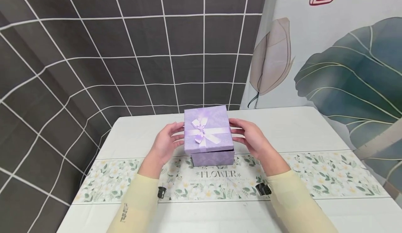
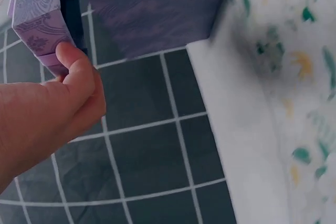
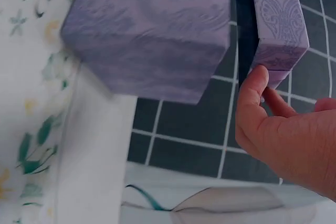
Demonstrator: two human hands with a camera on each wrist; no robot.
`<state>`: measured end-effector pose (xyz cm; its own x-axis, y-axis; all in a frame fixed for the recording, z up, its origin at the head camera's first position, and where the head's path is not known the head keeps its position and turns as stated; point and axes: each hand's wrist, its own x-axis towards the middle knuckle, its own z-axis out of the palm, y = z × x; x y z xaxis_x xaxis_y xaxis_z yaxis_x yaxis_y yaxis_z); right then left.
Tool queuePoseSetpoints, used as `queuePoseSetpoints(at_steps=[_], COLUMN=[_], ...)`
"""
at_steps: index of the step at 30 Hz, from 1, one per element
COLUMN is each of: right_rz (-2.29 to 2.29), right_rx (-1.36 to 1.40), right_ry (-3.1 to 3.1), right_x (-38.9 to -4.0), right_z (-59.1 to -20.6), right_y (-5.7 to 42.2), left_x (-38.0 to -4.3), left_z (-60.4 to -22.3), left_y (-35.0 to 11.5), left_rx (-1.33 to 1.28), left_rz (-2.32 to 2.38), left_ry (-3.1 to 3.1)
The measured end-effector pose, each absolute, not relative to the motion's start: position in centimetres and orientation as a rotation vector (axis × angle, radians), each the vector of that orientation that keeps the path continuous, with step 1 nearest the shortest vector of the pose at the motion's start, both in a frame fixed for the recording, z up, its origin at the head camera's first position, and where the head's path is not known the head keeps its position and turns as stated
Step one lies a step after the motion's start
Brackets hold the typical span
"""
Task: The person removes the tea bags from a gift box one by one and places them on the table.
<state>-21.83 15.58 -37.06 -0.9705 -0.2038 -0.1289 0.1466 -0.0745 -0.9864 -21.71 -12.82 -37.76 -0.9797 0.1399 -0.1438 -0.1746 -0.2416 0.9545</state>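
A purple gift box [image 1: 213, 158] stands on the table in the head view. Its square lid [image 1: 213, 121], with a pale ribbon and bow [image 1: 201, 127], is raised off the box and sits tilted above it. My left hand [image 1: 164, 140] grips the lid's left side and my right hand [image 1: 252, 135] its right side. Both wrist views show a gap between lid [image 2: 39, 14] and box [image 3: 147, 35]. Each thumb is at the lid's lower rim, with fingers on the lid's outer side. What lies inside the box is hidden.
The white table [image 1: 141, 135] carries a floral printed strip [image 1: 119, 180] marked FLOWER. Behind it hangs a dark cloth [image 1: 185, 69] with white grid lines. To the right is a leaf-patterned curtain [image 1: 307, 97]. Small black devices [image 1: 263, 189] are worn at both wrists.
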Motion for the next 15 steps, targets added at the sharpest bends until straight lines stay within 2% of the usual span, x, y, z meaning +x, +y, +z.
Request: queuePoseSetpoints(at_steps=[7,15], right_rz=[-2.146,-2.104], right_rx=[-0.161,-0.131], right_ry=[1.859,1.826], right_x=[-21.7,-22.0], right_z=[-35.4,-35.2], right_y=[11.7,6.1], left_x=[-20.9,-19.9], left_z=[-35.5,-34.7], left_y=[-16.5,-21.0], left_rx=[-0.096,-0.203], left_rz=[2.277,2.145], left_ry=[1.993,2.170])
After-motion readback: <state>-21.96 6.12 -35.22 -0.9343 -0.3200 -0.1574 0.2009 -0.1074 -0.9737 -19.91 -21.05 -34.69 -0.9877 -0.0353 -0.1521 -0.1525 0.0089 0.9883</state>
